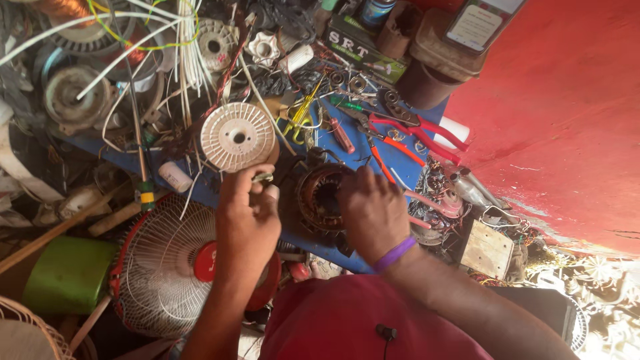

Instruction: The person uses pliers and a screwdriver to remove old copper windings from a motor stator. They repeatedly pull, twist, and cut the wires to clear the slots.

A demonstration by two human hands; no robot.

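The right hand (370, 210) grips the heavy, rigid motor stator (321, 198) by its rim; the left hand (248, 213) pinches a small part.

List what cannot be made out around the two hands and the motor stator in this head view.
- Near side of the stator: covered by the right hand.
- Right fingertips: tucked against the stator, so their grip is unreadable.
- Small object pinched in the left hand: too small and mostly hidden by the fingers.
- Winding wire between the white spool and the stator: too thin to trace.
- Fan guard: partly hidden by the left forearm.
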